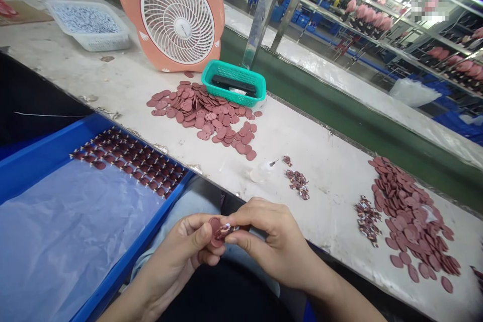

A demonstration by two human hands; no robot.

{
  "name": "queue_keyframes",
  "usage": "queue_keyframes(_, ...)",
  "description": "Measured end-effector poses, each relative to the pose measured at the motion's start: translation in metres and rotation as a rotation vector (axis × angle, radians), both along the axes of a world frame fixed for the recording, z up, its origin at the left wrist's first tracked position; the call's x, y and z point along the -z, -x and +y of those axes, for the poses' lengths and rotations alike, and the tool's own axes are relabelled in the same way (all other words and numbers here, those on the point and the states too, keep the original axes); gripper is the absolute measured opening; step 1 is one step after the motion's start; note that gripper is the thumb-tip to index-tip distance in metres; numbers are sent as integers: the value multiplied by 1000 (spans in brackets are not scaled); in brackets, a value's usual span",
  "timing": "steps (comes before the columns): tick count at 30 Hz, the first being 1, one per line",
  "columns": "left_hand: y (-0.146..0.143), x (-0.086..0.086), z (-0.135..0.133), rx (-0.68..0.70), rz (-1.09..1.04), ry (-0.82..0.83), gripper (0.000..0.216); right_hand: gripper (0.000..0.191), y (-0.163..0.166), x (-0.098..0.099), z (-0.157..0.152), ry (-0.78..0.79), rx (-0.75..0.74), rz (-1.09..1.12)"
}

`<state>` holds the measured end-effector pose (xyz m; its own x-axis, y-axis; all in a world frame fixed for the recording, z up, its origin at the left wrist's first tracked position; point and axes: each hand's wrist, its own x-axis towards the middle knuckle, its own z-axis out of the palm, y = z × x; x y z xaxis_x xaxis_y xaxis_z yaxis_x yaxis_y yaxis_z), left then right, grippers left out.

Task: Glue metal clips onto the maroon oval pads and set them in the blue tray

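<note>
Just past the table's near edge, my left hand (pixel 184 242) grips a reddish-brown oval disc (pixel 215 223) between thumb and fingers. Against the disc, my right hand (pixel 270 235) pinches a small brown-and-white piece (pixel 227 230) by thumb and forefinger; its exact shape is partly hidden by the fingertips. On the table beyond lie similar small pieces (pixel 297 182) in a little heap. Close to them is a clear, small bottle-like thing with a dark needle tip (pixel 273 163), hard to make out against the white surface. A large pile of oval discs (pixel 207 110) spreads farther back.
At left, a blue tray (pixel 94 294) lined with film holds rows of discs with pieces attached (pixel 132 158). An orange fan (pixel 130 5), a green basket (pixel 260 83) and a white tub (pixel 121 35) stand behind. More discs (pixel 415 221) and small pieces (pixel 368 221) lie right.
</note>
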<state>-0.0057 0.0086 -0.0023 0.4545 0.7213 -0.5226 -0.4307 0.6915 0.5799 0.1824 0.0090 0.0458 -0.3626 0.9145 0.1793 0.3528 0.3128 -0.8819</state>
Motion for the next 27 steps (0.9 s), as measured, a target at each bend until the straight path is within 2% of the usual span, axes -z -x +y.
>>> queue_keyframes(9,1,4,-1,-2,4,-7,36,14,-1,-1,1,-79,-56,-52)
queue_keyframes(19,-2,-9,-2,-22,28,48,35,12,-1,-1,-4,-158,-96,-42)
queue_keyframes(27,-4,-7,-3,-15,36,52,35,12,-1,4,-4,-191,-71,-34)
